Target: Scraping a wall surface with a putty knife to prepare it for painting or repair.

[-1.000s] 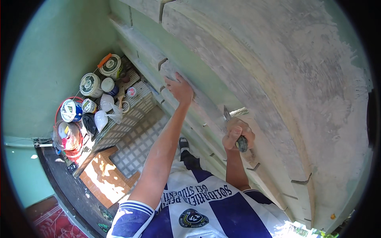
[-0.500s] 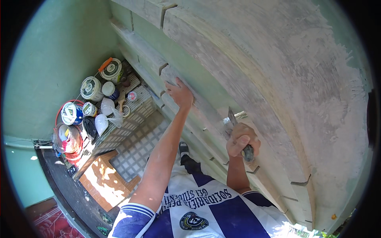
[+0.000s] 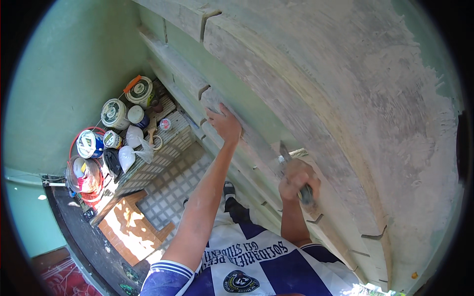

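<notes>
My left hand (image 3: 225,124) lies against a raised, whitish plastered band (image 3: 254,148) of the wall, fingers spread and holding nothing. Lower along the same band, my right hand (image 3: 299,178) is closed around the dark handle of a putty knife (image 3: 284,153). Its narrow metal blade points up and away from my fist, close to the band's face; whether the edge touches is unclear. Motion slightly blurs this hand and the tool. Above both hands, a broad patch of grey-white filler (image 3: 345,84) covers the pale green wall.
At left, a slatted bench (image 3: 170,135) carries several paint buckets (image 3: 114,114), tied plastic bags (image 3: 127,158), a paintbrush (image 3: 151,129) and a tape roll (image 3: 157,142). Grooves (image 3: 204,91) cut across the raised bands. A tiled floor (image 3: 168,190) lies below, by my feet.
My right hand has shifted slightly down and left with the putty knife, whose blade now looks blurred. My left hand has stayed at almost the same place on the band.
</notes>
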`<state>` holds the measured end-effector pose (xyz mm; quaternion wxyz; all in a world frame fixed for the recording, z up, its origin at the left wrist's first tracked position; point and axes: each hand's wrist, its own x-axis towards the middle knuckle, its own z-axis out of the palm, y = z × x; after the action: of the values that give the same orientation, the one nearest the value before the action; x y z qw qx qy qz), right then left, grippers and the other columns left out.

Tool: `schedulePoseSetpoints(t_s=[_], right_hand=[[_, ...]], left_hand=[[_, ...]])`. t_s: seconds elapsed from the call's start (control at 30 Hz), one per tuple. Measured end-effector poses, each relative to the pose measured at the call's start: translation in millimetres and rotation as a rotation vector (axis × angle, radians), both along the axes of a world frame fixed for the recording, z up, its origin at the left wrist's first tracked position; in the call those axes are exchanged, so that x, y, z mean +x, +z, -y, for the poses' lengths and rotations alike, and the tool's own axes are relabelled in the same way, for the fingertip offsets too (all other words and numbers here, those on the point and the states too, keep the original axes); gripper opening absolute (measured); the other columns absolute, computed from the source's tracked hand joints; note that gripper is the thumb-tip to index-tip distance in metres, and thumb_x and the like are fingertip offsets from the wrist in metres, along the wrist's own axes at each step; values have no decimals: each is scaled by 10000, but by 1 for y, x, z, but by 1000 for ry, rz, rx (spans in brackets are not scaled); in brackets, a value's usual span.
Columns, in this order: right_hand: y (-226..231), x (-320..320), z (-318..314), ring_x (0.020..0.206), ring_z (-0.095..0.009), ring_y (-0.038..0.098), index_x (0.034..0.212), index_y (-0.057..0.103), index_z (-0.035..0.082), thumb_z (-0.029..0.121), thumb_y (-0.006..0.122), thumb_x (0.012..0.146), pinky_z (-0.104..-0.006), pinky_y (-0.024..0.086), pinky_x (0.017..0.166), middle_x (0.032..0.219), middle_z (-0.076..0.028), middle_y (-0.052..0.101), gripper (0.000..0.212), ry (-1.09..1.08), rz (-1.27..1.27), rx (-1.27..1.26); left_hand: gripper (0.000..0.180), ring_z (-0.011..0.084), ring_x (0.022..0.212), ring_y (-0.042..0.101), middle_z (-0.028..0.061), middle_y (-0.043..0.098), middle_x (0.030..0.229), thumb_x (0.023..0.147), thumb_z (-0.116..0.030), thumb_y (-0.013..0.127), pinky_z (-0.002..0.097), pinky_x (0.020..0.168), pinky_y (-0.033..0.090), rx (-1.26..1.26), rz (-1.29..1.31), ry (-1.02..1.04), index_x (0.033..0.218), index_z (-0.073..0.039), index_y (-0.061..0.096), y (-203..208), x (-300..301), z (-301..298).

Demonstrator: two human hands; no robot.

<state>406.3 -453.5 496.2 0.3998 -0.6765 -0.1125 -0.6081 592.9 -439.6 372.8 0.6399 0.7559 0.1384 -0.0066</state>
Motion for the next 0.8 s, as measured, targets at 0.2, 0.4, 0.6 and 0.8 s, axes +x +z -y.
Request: schedulePoseSetpoints(t_s=[0.2, 0.4, 0.6, 0.8], right_hand=[[-5, 1, -2, 362, -126, 379, 704, 381, 34, 78, 519, 926, -278, 308, 343, 466, -43, 427, 265, -46, 51, 54], [-1, 1, 2, 390, -113, 355, 691, 344, 35, 106, 489, 947, -252, 303, 377, 476, -43, 389, 303, -79, 15, 26], [2, -1, 0, 367, -130, 381, 686, 344, 41, 81, 524, 922, -272, 336, 368, 472, -52, 440, 299, -88, 14, -1], [-5, -1, 0, 405, -122, 356, 721, 366, 48, 108, 506, 943, -275, 287, 366, 486, -46, 409, 269, -86, -13, 15]], left_hand=[[665, 478, 1203, 413, 354, 333, 1349, 985, -387, 399, 492, 970, 382, 22, 56, 7, 1435, 51, 182, -2, 5, 5], [670, 470, 1189, 426, 347, 345, 1328, 984, -395, 394, 494, 963, 388, -7, -10, -23, 1441, 42, 170, 1, 2, 5], [670, 464, 1174, 441, 332, 338, 1337, 984, -408, 388, 500, 950, 397, -6, -42, -32, 1448, 20, 164, 2, 0, 3], [663, 459, 1181, 439, 326, 333, 1347, 985, -410, 382, 504, 936, 407, -6, -49, -34, 1451, 11, 166, 4, -1, 1]])
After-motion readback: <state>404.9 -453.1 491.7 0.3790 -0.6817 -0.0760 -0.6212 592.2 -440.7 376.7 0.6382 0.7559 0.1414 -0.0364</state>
